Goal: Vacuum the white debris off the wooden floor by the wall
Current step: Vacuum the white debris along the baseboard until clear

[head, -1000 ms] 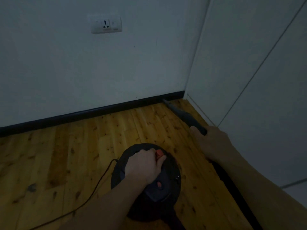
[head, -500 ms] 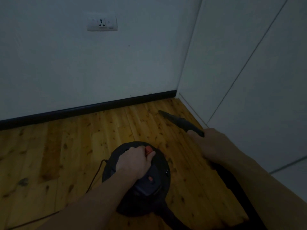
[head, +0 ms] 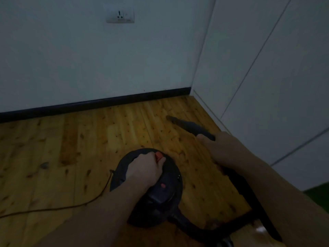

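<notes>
Your right hand (head: 226, 148) is clamped on the crevice nozzle (head: 187, 124), whose long axis runs from that grip toward the far left, tip resting low over the wooden floor (head: 89, 143), short of the black skirting board (head: 106, 102). Your left hand (head: 144, 171) is closed on the handle of the canister vacuum (head: 169, 189), nearer you. No white debris is discernible in this dim light; judged, any remaining lies beyond the tip, toward the far corner.

No legible text anywhere.
</notes>
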The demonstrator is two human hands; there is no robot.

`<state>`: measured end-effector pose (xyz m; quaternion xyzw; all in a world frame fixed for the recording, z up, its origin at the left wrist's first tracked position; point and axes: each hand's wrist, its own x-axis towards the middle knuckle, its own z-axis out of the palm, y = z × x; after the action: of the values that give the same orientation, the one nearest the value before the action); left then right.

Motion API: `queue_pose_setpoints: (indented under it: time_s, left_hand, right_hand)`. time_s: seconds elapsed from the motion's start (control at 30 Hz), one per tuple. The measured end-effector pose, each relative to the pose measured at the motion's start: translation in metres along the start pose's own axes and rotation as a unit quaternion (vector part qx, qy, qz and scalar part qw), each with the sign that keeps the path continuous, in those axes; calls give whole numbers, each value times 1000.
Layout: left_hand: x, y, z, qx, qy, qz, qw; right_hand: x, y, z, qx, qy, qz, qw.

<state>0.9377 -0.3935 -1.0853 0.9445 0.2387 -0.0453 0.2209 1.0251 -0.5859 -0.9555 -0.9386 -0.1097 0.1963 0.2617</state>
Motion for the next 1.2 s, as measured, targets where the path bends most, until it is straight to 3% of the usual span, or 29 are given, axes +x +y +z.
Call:
queue_pose_setpoints:
  time_s: [0.63, 1.2]
  left_hand:
    - [-105, -63, 1, -44, 55, -64, 995]
    - [-100, -102, -13, -5, 34, 8, 999]
  right_hand:
    - [-84, -10, 60, -25, -42, -86, 995]
    - [-65, -52, 81, -8, -73, -90, 993]
